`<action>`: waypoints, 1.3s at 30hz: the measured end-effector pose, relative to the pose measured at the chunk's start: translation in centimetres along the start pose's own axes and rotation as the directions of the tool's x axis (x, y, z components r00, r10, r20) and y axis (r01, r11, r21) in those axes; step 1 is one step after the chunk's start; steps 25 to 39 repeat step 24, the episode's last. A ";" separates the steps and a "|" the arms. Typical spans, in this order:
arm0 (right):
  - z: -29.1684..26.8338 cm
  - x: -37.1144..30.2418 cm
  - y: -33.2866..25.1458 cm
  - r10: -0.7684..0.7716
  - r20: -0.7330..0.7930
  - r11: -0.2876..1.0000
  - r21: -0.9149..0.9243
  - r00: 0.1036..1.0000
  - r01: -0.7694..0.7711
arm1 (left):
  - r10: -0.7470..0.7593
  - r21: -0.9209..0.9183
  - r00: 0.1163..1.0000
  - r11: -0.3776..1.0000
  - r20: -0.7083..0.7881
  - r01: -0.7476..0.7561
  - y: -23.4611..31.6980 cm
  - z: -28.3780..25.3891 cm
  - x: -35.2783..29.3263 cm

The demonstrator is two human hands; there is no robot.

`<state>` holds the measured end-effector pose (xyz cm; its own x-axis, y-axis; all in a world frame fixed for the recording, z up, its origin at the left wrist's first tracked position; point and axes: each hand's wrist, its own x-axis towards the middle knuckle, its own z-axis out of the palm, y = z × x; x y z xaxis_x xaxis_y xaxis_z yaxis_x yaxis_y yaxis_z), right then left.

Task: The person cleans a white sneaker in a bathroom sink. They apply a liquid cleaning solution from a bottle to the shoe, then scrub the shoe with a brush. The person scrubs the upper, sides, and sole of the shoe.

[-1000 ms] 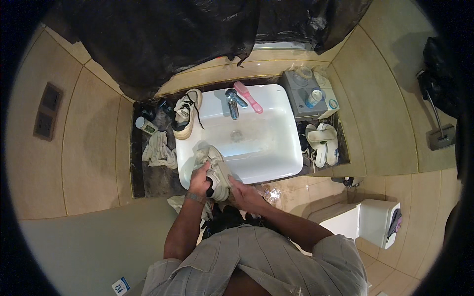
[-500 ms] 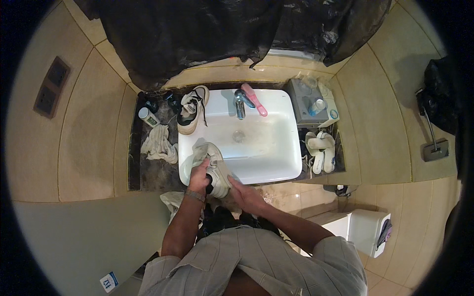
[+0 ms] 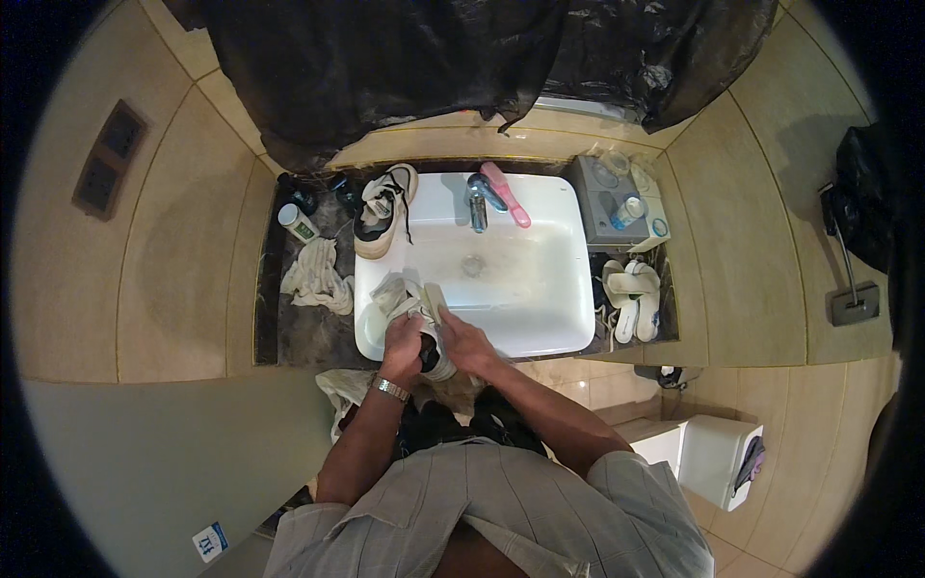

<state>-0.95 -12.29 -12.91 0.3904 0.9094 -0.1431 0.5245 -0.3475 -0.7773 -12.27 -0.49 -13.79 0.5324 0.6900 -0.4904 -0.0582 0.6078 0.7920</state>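
Over the near left edge of the white washbasin (image 3: 540,289), I hold a pale sneaker (image 3: 440,364) in both hands. My left hand (image 3: 402,349) is closed round its left side, by the dark opening. My right hand (image 3: 465,345) presses along its right side, below the light edge of the sole; its fingertips are partly hidden. A second white sneaker (image 3: 378,238) with a dark lining and loose laces rests on the basin's far left corner. The chrome tap (image 3: 478,209) stands at the back, a pink brush (image 3: 507,196) beside it.
Left of the basin, a crumpled white cloth (image 3: 316,277) and a white bottle (image 3: 298,223) sit on the dark counter. At the right are a grey box (image 3: 604,202) and white slippers (image 3: 632,299). A black plastic sheet (image 3: 385,67) hangs beyond the basin.
The sneaker has turned in my hands, so its sole now shows as a narrow pale edge. My right hand has shifted slightly up, towards the basin.
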 end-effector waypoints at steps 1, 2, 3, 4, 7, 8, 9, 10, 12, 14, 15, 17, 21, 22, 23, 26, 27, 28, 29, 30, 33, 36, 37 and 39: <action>0.0 -1.2 0.3 0.062 0.012 0.994 0.092 0.998 -0.063 | -0.025 -0.054 0.999 0.998 0.028 0.027 0.1 -0.1 -0.1; -0.2 -2.6 0.6 0.125 0.030 0.975 0.179 0.992 -0.128 | -0.050 -0.110 0.997 0.992 0.059 0.057 0.3 -0.6 -0.2; -1.2 -4.7 0.0 0.113 0.086 0.975 0.181 0.990 -0.127 | -0.069 -0.164 0.994 0.983 0.083 0.082 0.5 -1.0 -0.4; -2.8 -7.1 -1.3 0.096 0.144 0.976 0.179 0.985 -0.122 | -0.061 -0.108 0.998 0.992 -0.009 0.059 0.5 -0.8 -0.3; -2.8 -8.8 -2.1 0.033 0.152 0.981 0.185 0.988 -0.061 | -0.088 -0.078 0.996 0.993 0.004 0.088 -0.6 -2.3 0.8; -2.5 -8.8 -2.4 0.013 0.123 0.983 0.182 0.992 -0.035 | -0.094 -0.058 0.995 0.994 0.015 0.095 -0.6 -2.0 0.5; -2.6 -7.6 -3.2 0.070 0.138 0.981 0.167 0.988 -0.093 | -0.092 -0.039 0.995 0.995 0.022 0.093 -0.3 -1.6 0.0; -2.8 -5.4 -4.1 0.127 0.153 0.977 0.151 0.980 -0.151 | -0.091 -0.020 0.995 0.996 0.029 0.091 0.0 -1.2 -0.3; -2.2 -2.1 -4.9 0.162 0.160 0.969 0.161 0.974 -0.187 | -0.124 -0.018 0.992 0.992 0.017 0.124 -0.5 -2.2 0.4; -0.9 -0.1 -3.6 0.133 0.139 0.967 0.197 0.981 -0.159 | -0.163 -0.057 0.986 0.985 -0.031 0.161 -0.4 -1.9 0.7; -1.0 -0.8 -3.6 0.091 0.149 0.978 0.174 0.985 -0.116 | -0.171 -0.097 0.981 0.982 -0.091 0.162 0.2 -1.2 0.5; -2.0 -3.9 -3.8 0.007 0.168 0.992 0.126 0.986 -0.029 | -0.191 -0.178 0.960 0.972 -0.205 0.155 1.1 0.1 0.0; -3.8 -7.7 -3.3 -0.095 0.204 0.995 0.005 0.974 0.096 | -0.160 -0.133 0.987 0.978 0.000 0.158 -1.1 -2.3 1.0; -3.0 -7.7 -2.3 -0.114 0.195 0.993 0.000 0.974 0.116 | -0.171 -0.126 0.985 0.977 0.003 0.170 -1.3 -2.6 1.0; -2.5 -7.3 -1.6 -0.130 0.178 0.991 -0.005 0.975 0.133 | -0.183 -0.112 0.983 0.977 0.012 0.183 -1.9 -3.1 1.5; -2.3 -7.5 -0.9 -0.128 0.171 0.991 -0.006 0.977 0.131 | -0.195 -0.099 0.981 0.976 0.020 0.196 -2.5 -3.6 2.0; -2.3 -7.5 -0.9 -0.128 0.171 0.991 -0.006 0.977 0.131 | -0.195 -0.099 0.981 0.976 0.020 0.196 -2.5 -3.6 2.0; -2.3 -7.5 -0.9 -0.128 0.171 0.991 -0.006 0.977 0.131 | -0.195 -0.099 0.981 0.976 0.020 0.196 -2.5 -3.6 2.0; -2.3 -7.5 -0.9 -0.128 0.171 0.991 -0.006 0.977 0.131 | -0.195 -0.099 0.981 0.976 0.020 0.196 -2.5 -3.6 2.0; -2.3 -7.5 -0.9 -0.128 0.171 0.991 -0.006 0.977 0.131 | -0.195 -0.099 0.981 0.976 0.020 0.196 -2.5 -3.6 2.0; -2.3 -7.5 -0.9 -0.128 0.171 0.991 -0.006 0.977 0.131 | -0.195 -0.099 0.981 0.976 0.020 0.196 -2.5 -3.6 2.0; -2.3 -7.5 -0.9 -0.128 0.171 0.991 -0.006 0.977 0.131 | -0.195 -0.099 0.981 0.976 0.020 0.196 -2.5 -3.6 2.0; -2.3 -7.5 -0.9 -0.128 0.171 0.991 -0.006 0.977 0.131 | -0.195 -0.099 0.981 0.976 0.020 0.196 -2.5 -3.6 2.0; -2.3 -7.5 -0.9 -0.128 0.171 0.991 -0.006 0.977 0.131 | -0.195 -0.099 0.981 0.976 0.020 0.196 -2.5 -3.6 2.0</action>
